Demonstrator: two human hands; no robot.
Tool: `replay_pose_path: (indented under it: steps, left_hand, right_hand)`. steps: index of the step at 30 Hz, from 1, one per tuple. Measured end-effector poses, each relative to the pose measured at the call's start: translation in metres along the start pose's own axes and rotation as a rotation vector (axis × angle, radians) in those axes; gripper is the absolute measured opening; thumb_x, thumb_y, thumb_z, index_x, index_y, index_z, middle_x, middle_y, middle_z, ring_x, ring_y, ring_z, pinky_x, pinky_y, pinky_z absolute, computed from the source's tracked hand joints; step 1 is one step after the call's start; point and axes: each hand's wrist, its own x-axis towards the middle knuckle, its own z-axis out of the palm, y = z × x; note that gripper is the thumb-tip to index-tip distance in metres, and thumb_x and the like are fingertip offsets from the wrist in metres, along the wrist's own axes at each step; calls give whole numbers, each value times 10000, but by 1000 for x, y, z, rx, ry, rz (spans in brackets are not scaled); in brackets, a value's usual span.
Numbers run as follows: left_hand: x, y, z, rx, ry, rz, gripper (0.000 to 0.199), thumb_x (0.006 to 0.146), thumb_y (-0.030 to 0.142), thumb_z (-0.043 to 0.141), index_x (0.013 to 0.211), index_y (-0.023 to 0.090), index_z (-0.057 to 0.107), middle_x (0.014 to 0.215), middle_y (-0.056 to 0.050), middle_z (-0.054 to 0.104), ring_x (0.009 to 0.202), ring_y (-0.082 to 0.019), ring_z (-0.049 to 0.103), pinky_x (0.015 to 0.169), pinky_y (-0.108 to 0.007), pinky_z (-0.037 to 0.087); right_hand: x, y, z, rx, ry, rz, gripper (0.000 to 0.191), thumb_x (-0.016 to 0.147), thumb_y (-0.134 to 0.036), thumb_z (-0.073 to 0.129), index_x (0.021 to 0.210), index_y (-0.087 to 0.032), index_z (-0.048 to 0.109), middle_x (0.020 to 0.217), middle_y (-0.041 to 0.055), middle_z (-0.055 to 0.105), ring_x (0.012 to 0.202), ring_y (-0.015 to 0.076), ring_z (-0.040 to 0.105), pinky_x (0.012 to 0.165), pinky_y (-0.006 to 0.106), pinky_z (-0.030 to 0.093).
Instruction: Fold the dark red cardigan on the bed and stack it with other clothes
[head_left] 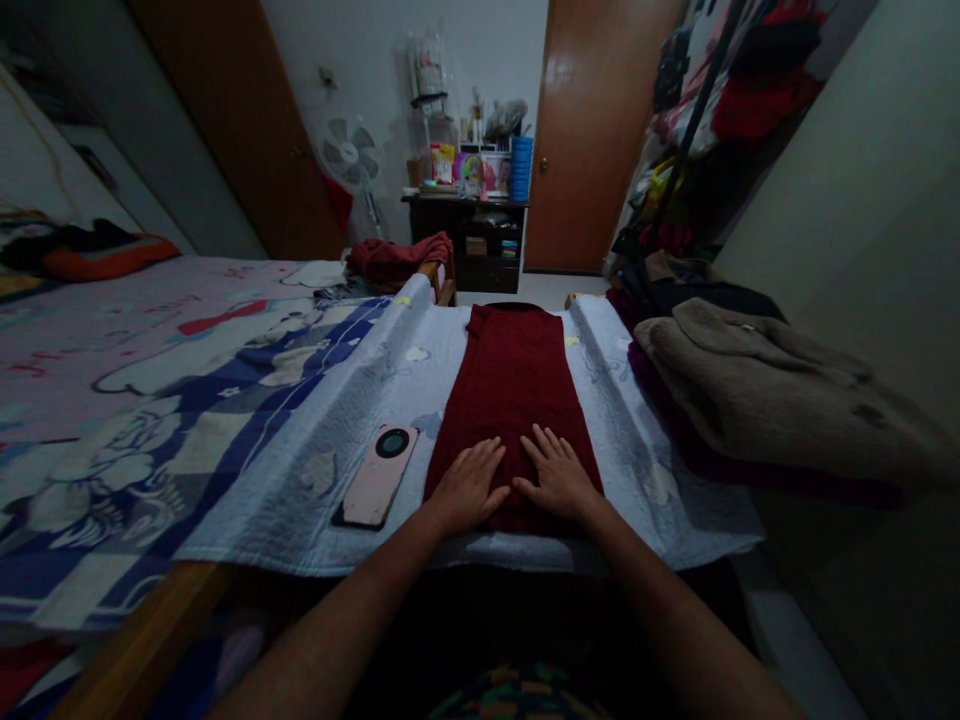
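A dark red garment, folded into a long strip, lies flat on a light grey-blue quilted cloth. My left hand rests palm down on the left part of its near end, fingers spread. Beside it, my right hand lies flat on the right part, its fingers also apart. The two thumbs point toward each other without touching. To the left of the garment, a pink phone with a round dark camera ring lies on the quilted cloth.
Folded clothes, with a brown fleecy one on top, are stacked at the right. A bed with a patterned blanket spreads out at the left. Reddish cloth sits at the far left corner. Behind stand a dark shelf and a fan.
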Motion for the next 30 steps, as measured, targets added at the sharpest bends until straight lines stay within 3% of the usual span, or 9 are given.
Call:
replay_pose_path:
  steps: [2, 5, 7, 9, 14, 17, 22, 30]
  left_hand:
    - [6, 1, -10, -7, -11, -7, 562, 881, 447, 527, 1364, 174, 434, 1487, -139, 413, 1376, -284, 362, 1104, -461, 325]
    - [26, -2, -23, 7, 8, -15, 357, 908, 395, 488, 1200, 201, 557, 1301, -109, 580, 1224, -258, 511, 1017, -420, 413]
    - [44, -7, -24, 41, 74, -37, 331, 938, 302, 414, 1217, 190, 551, 1319, -109, 568, 1241, -241, 499, 1039, -409, 394]
    - [58, -14, -16, 72, 116, -55, 408, 937, 255, 391, 1324, 158, 480, 1447, -131, 460, 1354, -250, 389, 1104, -429, 326]
    - [65, -29, 16, 107, 105, -87, 541, 931, 383, 429, 1435, 193, 381, 1533, -129, 349, 1438, -315, 237, 1145, -524, 228]
    - [61, -32, 24, 124, 134, -87, 570, 929, 448, 428, 1450, 223, 371, 1543, -111, 336, 1448, -326, 204, 1149, -535, 212]
    - [60, -31, 23, 124, 151, -92, 573, 921, 462, 448, 1449, 250, 382, 1539, -91, 349, 1444, -337, 211, 1151, -538, 212]
    - [60, -24, 13, 109, 109, -117, 553, 925, 434, 459, 1428, 206, 424, 1535, -121, 349, 1440, -342, 221, 1159, -528, 203]
  right_hand:
    - [6, 4, -9, 3, -15, -3, 791, 828, -605, 545, 1465, -167, 374, 1582, 156, 189, 1463, 319, 133, 1156, 517, 143]
    - [24, 7, -20, 15, 53, -35, 581, 898, -430, 494, 1412, -163, 445, 1561, 132, 276, 1460, 270, 171, 1165, 482, 143]
    - [39, 7, -20, 16, 131, -30, 514, 930, -291, 410, 1422, -140, 426, 1558, 117, 289, 1455, 237, 198, 1169, 443, 161]
    - [51, 6, -15, 7, 168, -2, 530, 937, -244, 371, 1451, -115, 376, 1561, 114, 281, 1450, 231, 213, 1166, 424, 184]
    - [60, 10, 6, -50, 147, 17, 563, 963, -389, 377, 1472, -150, 352, 1566, 97, 268, 1456, 252, 189, 1164, 460, 169]
    - [58, 13, 11, -84, 174, 52, 581, 962, -458, 375, 1476, -187, 355, 1578, 91, 236, 1459, 274, 168, 1159, 490, 151]
    - [54, 18, 10, -106, 196, 119, 637, 949, -556, 359, 1484, -210, 343, 1582, 96, 219, 1459, 292, 166, 1146, 506, 163]
    - [37, 34, 12, -110, 152, 113, 681, 958, -565, 332, 1503, -159, 295, 1579, 114, 225, 1464, 273, 151, 1164, 453, 160]
